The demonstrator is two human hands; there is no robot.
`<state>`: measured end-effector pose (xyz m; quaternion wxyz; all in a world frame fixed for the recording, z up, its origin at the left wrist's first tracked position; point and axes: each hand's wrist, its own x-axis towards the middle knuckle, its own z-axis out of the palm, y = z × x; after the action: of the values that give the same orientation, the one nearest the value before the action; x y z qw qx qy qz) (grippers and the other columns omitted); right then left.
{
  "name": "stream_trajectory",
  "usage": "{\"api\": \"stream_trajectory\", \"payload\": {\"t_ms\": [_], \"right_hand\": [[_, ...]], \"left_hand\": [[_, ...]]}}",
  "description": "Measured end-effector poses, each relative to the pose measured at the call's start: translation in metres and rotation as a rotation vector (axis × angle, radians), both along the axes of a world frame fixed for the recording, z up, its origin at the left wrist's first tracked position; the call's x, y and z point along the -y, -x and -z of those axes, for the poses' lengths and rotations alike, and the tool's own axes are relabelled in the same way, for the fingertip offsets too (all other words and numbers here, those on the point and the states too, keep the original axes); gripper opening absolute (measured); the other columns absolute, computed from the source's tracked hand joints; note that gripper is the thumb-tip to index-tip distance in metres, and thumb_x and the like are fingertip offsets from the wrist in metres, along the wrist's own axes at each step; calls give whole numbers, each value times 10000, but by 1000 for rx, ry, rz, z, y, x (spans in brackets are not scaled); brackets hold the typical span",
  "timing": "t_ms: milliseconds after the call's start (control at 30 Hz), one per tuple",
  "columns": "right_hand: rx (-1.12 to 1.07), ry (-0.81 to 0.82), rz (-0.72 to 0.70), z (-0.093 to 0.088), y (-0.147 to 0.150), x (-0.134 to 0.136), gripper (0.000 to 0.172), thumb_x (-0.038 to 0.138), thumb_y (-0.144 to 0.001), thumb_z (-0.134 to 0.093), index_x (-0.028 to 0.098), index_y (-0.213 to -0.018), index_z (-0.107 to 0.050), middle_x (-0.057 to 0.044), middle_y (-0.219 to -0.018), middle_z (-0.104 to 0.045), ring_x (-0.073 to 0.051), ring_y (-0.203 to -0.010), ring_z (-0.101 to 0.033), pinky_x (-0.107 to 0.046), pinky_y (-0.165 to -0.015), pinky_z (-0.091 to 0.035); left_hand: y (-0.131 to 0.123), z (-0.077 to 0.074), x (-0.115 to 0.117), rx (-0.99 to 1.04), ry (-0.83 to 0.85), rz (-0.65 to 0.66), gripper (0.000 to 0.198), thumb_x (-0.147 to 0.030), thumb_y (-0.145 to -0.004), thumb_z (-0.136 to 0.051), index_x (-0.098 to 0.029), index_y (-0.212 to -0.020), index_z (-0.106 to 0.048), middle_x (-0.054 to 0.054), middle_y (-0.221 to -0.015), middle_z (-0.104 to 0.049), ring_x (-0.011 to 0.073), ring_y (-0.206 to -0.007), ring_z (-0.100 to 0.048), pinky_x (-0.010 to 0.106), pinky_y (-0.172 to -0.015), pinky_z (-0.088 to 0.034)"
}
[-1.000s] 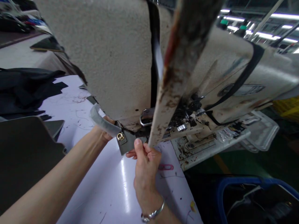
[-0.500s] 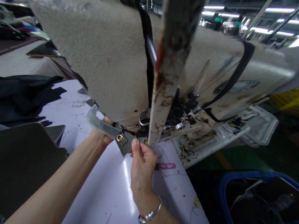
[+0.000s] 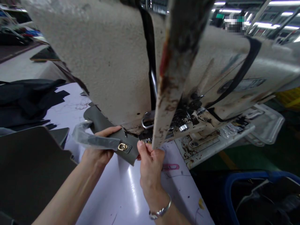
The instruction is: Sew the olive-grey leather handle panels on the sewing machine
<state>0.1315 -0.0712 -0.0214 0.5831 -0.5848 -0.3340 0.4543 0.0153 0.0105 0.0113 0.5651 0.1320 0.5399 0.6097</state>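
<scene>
A dark grey-green bag panel (image 3: pixel 127 139) lies curved under the head of a sewing machine (image 3: pixel 105 62). Sewn to it is a handle (image 3: pixel 98 142) wrapped in clear plastic, with a gold buckle (image 3: pixel 122 146) at its end. My left hand (image 3: pixel 99 154) grips the panel from the near side, one finger on top and the rest partly hidden beneath the handle. With thumb and fingers pinched, my right hand (image 3: pixel 151 165) holds the panel's right edge close to the machine's foot. The stitching point is hidden behind a rusty upright bar (image 3: pixel 168 90).
Pink thread snips (image 3: pixel 171 167) lie right of my right hand on the white tabletop (image 3: pixel 117 193). More grey-green panels (image 3: pixel 30 168) and black pieces (image 3: pixel 30 100) sit at left. A blue-rimmed bin (image 3: pixel 231 184) stands lower right, a clear plastic tray (image 3: pixel 269 125) beyond the machine bed.
More of the panel shows left of the machine head, and the handle has swung lower and left. My left hand has come nearer, its finger now lying on top of the panel.
</scene>
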Motion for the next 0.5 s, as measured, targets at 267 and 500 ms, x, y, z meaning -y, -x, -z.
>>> {"api": "stream_trajectory", "payload": {"t_ms": [267, 500], "right_hand": [[32, -9, -144, -6, -35, 4, 491, 419, -899, -610, 192, -547, -354, 44, -581, -258, -99, -574, -247, -255, -542, -197], [191, -10, -298, -14, -65, 9, 463, 390, -904, -589, 180, -545, -385, 50, -575, -234, -86, -551, -229, -249, -520, -150]], "left_hand": [[-16, 7, 70, 132, 196, -201, 162, 21, -786, -635, -138, -803, -662, -23, -708, -704, 92, -507, -644, 161, -470, -588], [-45, 7, 102, 221, 162, -316, 211, 24, -819, -618, -181, -803, -668, -52, -781, -716, 65, -578, -663, 138, -550, -608]]}}
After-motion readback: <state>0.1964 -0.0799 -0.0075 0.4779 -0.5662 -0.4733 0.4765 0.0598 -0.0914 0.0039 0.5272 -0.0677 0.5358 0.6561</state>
